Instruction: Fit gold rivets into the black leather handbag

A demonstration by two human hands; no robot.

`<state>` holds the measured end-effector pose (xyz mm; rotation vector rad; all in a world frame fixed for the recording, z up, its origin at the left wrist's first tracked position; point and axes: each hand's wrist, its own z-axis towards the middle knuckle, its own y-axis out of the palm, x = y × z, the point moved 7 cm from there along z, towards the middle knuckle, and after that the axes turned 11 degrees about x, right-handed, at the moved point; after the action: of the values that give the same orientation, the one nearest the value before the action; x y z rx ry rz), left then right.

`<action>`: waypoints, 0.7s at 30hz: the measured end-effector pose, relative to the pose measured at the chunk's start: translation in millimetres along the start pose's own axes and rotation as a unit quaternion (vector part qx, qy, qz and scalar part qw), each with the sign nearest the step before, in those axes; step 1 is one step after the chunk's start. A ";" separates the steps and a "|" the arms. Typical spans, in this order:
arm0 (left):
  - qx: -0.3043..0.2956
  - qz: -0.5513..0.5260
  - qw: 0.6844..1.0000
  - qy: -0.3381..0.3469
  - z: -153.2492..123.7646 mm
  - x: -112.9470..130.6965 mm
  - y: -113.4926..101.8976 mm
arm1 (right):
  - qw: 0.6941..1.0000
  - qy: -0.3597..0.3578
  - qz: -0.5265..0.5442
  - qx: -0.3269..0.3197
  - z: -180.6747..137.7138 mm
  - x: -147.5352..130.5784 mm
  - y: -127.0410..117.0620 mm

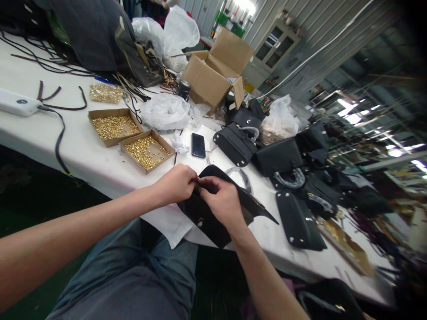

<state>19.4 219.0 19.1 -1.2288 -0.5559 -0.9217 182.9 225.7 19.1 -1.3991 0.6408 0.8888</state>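
Both of my hands work on a flat black leather bag panel [213, 222] that hangs over the near edge of the white table [83, 151]. My left hand [176, 183] is closed in a pinch on the panel's upper left edge. My right hand [222, 200] is closed too, its fingers gripping the same edge from the right, thumb and fingertips meeting the left hand's. The panel's far corner [263, 213] juts out to the right. Two open cardboard trays of small gold fittings [147, 151] [113, 126] sit to the left of my hands.
A black phone [198, 145] lies just beyond my hands. Several finished black handbags [276, 155] crowd the table's right side. An open cardboard box [210, 75], clear plastic bags [165, 111], dark straps and a white device [18, 103] lie farther back and left.
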 end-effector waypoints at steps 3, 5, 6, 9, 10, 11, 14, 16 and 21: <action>0.001 -0.013 1.000 0.002 -1.3 -1.4 -0.7 | 1.000 0.004 0.002 0.000 -0.3 -1.5 0.5; 0.002 -0.017 1.000 0.000 -1.8 -2.5 -1.3 | 1.000 0.009 0.012 0.001 -0.3 -2.1 1.7; 0.003 -0.019 1.000 -0.001 -1.9 -3.1 -1.7 | 1.000 0.008 0.015 0.003 -0.1 -2.1 2.2; 0.003 -0.023 1.000 -0.002 -1.7 -4.9 -2.2 | 1.000 -0.001 0.012 0.000 1.1 -1.1 3.5; 0.001 -0.026 1.000 -0.001 -1.6 -5.2 -2.0 | 1.000 -0.004 0.013 -0.006 1.5 -0.5 3.9; 0.000 -0.027 1.000 0.001 -1.6 -5.5 -1.8 | 1.000 -0.006 0.015 -0.014 2.0 0.3 4.1; -0.004 -0.022 1.000 0.007 -1.6 -5.5 -1.4 | 0.999 -0.014 0.024 -0.040 3.6 1.6 3.2; -0.007 -0.019 1.000 0.010 -1.9 -4.8 -1.4 | 0.998 -0.023 0.020 -0.057 4.6 2.0 2.3; -0.009 0.008 0.999 0.036 -3.2 -0.9 -1.7 | 0.996 -0.040 0.005 -0.074 7.6 4.6 0.1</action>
<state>17.1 216.1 18.4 -1.2105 -0.4809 -0.9560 184.4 233.9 16.0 -1.4845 0.5294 1.0115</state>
